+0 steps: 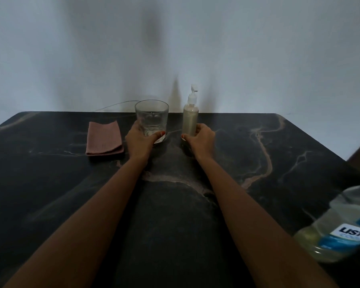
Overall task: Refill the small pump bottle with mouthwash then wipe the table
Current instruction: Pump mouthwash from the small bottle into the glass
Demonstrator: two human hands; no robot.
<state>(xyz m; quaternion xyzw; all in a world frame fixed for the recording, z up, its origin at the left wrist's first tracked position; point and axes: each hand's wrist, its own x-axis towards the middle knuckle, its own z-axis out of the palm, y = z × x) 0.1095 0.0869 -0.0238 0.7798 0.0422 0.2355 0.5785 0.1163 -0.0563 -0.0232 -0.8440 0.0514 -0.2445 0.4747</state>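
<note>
A small pump bottle (190,115) with a white pump head stands upright near the table's far edge. My right hand (200,140) is wrapped around its lower part. A clear drinking glass (152,119) stands to its left, and my left hand (138,142) grips its base. A large mouthwash bottle (339,227) with a blue and white label and pale yellow liquid stands at the near right, partly cut off by the frame edge. Left of the glass, a folded pinkish-brown cloth (104,138) lies flat.
The table (50,173) is dark marble with pale veins. A white wall rises right behind its far edge. A thin wire (114,104) curves behind the glass. The table's right edge runs diagonally at the far right.
</note>
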